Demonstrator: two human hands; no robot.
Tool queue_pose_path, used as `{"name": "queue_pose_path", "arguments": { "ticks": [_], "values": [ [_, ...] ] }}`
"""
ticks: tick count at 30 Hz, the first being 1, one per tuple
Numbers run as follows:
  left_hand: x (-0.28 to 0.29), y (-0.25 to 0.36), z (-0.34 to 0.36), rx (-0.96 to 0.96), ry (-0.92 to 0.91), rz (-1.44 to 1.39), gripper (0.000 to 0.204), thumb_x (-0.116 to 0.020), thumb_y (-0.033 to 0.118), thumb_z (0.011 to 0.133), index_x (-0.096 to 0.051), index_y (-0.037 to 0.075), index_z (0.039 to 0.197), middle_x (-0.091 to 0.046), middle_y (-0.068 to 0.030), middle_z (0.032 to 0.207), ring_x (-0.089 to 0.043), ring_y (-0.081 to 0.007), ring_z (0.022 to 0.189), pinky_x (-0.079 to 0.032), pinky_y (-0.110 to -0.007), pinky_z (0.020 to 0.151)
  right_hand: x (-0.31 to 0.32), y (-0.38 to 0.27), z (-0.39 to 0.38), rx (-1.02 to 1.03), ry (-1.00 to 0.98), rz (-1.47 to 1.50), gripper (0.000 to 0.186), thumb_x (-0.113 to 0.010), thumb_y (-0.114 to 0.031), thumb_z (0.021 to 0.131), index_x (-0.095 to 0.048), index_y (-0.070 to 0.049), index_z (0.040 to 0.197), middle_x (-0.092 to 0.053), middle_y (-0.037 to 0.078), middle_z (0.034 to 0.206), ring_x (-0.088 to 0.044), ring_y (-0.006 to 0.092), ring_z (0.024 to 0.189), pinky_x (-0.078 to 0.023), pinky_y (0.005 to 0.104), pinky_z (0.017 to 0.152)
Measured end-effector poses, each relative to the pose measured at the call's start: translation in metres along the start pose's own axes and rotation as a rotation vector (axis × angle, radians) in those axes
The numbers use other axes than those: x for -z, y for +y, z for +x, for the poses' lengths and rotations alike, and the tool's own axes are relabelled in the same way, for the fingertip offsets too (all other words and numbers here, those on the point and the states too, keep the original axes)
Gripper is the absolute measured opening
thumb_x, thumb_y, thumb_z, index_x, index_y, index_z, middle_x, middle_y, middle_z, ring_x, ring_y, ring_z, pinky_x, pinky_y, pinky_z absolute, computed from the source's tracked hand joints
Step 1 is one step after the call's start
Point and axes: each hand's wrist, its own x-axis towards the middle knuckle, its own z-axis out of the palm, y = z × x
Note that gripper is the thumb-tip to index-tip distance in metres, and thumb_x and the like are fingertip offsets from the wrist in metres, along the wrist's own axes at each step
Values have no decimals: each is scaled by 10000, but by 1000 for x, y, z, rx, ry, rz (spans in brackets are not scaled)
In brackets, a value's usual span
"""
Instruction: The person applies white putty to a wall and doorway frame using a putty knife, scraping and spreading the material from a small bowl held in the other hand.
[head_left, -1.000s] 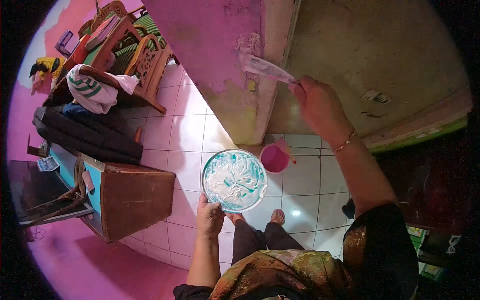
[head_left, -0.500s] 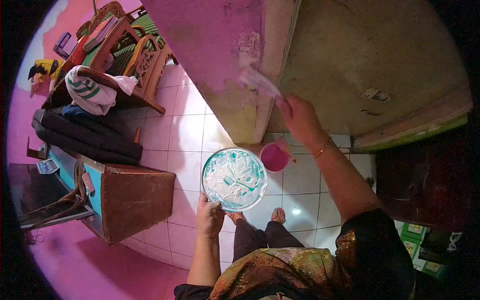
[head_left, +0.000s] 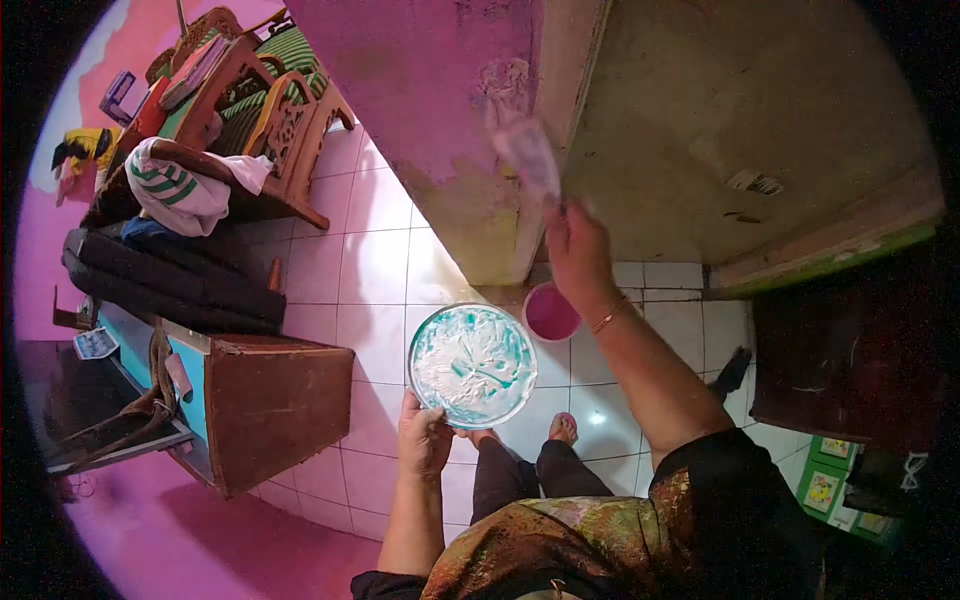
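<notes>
In the head view, my left hand grips the lower left edge of a round lid-like tray, teal under a thick white paste. My right hand is closed on the handle of a pale, motion-blurred scraper, its blade at the edge of a pink wall, over or beside a rough whitish patch; contact is unclear. Behind and below my right hand a pink bucket stands on the white tiled floor, near the wall's foot.
Carved wooden chairs with draped clothes stand at upper left, above dark rolled padding and a wooden cabinet. A dull, stained wall fills the upper right. Dark furniture and green drawers are at the right.
My right hand has moved down and left, and the scraper has swung to a steeper angle at the pink wall's edge. My left hand and the tray have barely moved.
</notes>
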Motion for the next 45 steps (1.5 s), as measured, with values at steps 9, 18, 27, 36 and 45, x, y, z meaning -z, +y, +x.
{"name": "queue_pose_path", "arguments": {
  "ticks": [9, 18, 27, 36, 45],
  "values": [
    [14, 29, 7, -14, 60, 24, 424, -490, -6, 735, -428, 26, 1154, -597, -141, 962, -619, -225, 676, -553, -328, 482, -1, -50, -33, -265, -68, 290, 198, -452, -201, 946, -548, -40, 883, -451, -6, 558, -409, 72, 442, -367, 244, 412],
    [20, 45, 36, 0, 11, 7, 398, -500, -2, 736, -434, 27, 1128, -602, -129, 956, -620, -219, 670, -549, -331, 492, -47, 0, -6, -304, -18, 277, 213, -414, -212, 958, -484, -20, 900, -446, 3, 545, -407, 82, 397, -340, 229, 373],
    [26, 84, 36, -7, -3, 53, 399, -489, -7, 737, -432, 24, 1131, -601, -143, 974, -630, -223, 699, -550, -324, 487, -16, -124, 23, -386, -21, 606, 207, -454, -240, 942, -486, -39, 908, -460, 21, 593, -441, 98, 444, -370, 259, 392],
    [34, 96, 35, 25, -36, 62, 436, -487, 0, 734, -422, 22, 1164, -599, -144, 999, -632, -228, 717, -556, -323, 492, -49, -75, -43, -596, -69, 393, 179, -453, -208, 939, -489, -36, 906, -433, 5, 549, -413, 73, 405, -366, 235, 364],
    [40, 117, 45, 5, 30, 80, 465, -474, -7, 718, -409, 1, 1178, -587, -155, 993, -616, -225, 671, -547, -318, 468, -60, -115, 10, -576, 20, 695, 240, -448, -266, 941, -503, -33, 922, -433, 22, 540, -426, 90, 390, -373, 257, 348]
  ]
}}
